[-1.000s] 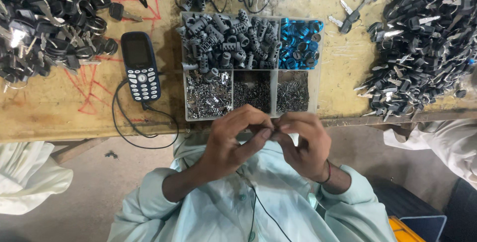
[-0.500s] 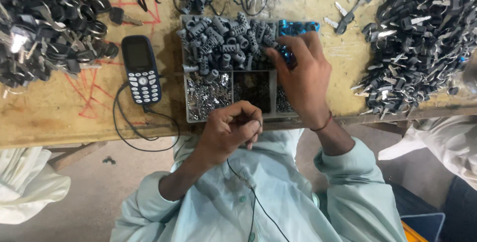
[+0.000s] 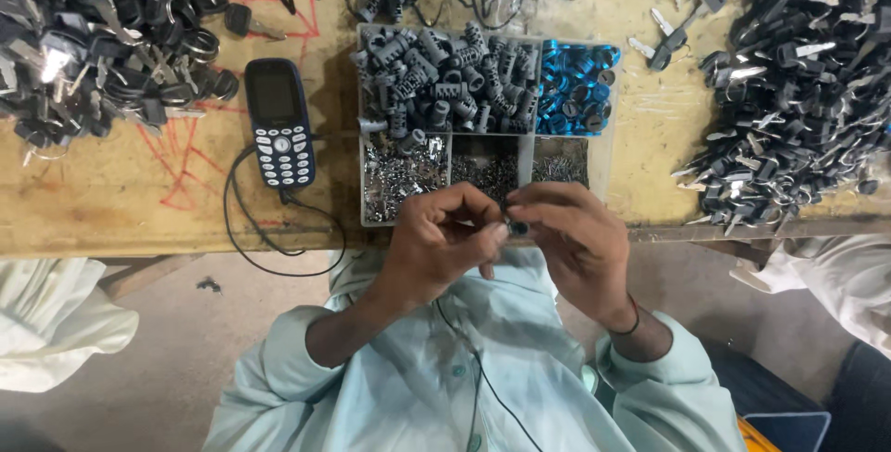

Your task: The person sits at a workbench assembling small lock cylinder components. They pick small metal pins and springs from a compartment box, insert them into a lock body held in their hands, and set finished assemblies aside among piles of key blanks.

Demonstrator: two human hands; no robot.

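My left hand (image 3: 444,238) and my right hand (image 3: 568,234) meet at the near edge of the wooden workbench (image 3: 130,194), fingertips pinched together on a small dark part (image 3: 516,227) between them. Just beyond the hands stands a clear divided parts tray (image 3: 594,162). Its far compartments hold grey ribbed cylinders (image 3: 436,81) and blue rings (image 3: 575,90). The near compartments hold small shiny metal pieces (image 3: 401,178). The part itself is mostly hidden by my fingers.
A dark keypad phone (image 3: 278,123) lies left of the tray, its black cable (image 3: 278,262) looping over the bench edge. Piles of black-headed keys (image 3: 83,34) lie far left and more key parts (image 3: 798,90) far right. Another person's pale sleeve (image 3: 835,276) shows at right.
My right hand has come back from the blue-ring compartment of the tray to the bench edge and now meets my left hand on the small part.
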